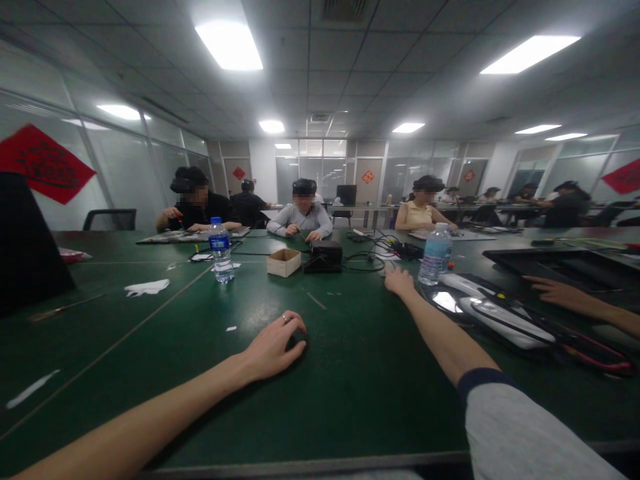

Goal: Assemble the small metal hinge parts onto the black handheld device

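1. The left hand (277,343) lies low over the green, smooth-topped desk (350,400), loosely curved, with its thumb spread away from the bent fingers and a dark gap between them. A silver-coloured ring (287,318) circles one finger.
2. The right hand (399,281) reaches farther out across the desk, its back towards the camera. Whether its fingertips pinch or touch anything, I cannot tell.
3. Just right of the right hand stands a clear plastic bottle with a pale blue label (433,257), upright on the desk. Tangled thin black cables (383,248) lie just beyond the fingers.
4. A small white paper scrap (231,329) lies near the left hand. Farther out are a pale, open-topped rectangular box (284,263) and, just beside it, a black box-shaped device (323,257).
5. Well to the right, another person's hand (557,293) is extended, fingers pointing left, near a black, flat rectangular tray (560,267).
6. A second clear plastic bottle, with a blue cap and a deeper blue label (219,245), stands left of the box; white marks show on its label, too small to read.
7. On the left wall, a large red diamond-shaped sheet (47,163) bears dark brush-like characters, too blurred to read.
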The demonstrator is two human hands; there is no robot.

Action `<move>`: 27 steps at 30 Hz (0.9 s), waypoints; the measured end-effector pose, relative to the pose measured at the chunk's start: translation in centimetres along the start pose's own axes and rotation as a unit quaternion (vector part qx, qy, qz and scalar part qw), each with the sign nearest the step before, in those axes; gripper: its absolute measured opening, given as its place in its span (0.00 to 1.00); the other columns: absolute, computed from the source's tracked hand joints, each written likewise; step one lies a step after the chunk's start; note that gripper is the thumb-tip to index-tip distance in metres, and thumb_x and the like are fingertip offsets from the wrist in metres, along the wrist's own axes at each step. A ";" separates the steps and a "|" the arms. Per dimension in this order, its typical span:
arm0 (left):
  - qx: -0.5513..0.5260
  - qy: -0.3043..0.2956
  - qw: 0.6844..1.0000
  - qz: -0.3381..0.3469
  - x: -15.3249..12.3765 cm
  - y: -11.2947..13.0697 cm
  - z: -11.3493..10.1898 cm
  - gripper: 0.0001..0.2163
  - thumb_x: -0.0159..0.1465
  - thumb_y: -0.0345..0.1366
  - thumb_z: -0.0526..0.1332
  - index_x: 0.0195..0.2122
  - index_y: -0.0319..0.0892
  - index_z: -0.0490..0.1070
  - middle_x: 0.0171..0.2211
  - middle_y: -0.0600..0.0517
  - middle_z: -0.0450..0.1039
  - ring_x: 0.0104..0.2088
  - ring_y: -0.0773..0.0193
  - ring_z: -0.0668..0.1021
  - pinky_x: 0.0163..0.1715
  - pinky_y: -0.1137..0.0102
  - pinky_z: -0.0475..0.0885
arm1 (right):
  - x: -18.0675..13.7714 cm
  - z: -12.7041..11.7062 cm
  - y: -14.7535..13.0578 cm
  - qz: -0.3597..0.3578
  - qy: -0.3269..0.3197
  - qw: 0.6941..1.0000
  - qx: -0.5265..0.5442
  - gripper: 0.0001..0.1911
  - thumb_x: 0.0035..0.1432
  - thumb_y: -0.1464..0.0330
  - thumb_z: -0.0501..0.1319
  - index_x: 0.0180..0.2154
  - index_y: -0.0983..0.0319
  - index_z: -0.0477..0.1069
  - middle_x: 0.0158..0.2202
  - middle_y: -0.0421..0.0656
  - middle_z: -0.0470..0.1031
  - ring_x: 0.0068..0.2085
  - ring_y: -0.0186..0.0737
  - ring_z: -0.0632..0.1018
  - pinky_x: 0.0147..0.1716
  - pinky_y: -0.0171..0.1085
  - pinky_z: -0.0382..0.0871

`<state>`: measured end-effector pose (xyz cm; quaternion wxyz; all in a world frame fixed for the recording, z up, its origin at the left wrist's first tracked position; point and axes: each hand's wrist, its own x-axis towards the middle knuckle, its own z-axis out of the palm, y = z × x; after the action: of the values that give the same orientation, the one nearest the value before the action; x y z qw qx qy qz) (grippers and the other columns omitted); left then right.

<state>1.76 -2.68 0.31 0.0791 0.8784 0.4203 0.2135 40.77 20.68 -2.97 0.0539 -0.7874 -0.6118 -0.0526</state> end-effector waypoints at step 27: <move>0.010 0.001 1.000 0.004 0.1 0.0 0.0 0.09 0.65 0.37 0.57 0.45 0.43 0.68 0.48 0.47 0.67 0.42 0.58 0.75 0.46 0.62 0.72 | 0.7 -0.3 0.7 -0.003 -0.001 0.998 0.069 0.30 0.64 0.62 0.55 0.65 0.56 0.51 0.60 0.58 0.61 0.59 0.61 0.66 0.52 0.52 0.61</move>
<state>1.75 -2.61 0.33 0.0691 0.8805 0.4191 0.2106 41.60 21.14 -2.63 0.1077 -0.7801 -0.6163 -0.0097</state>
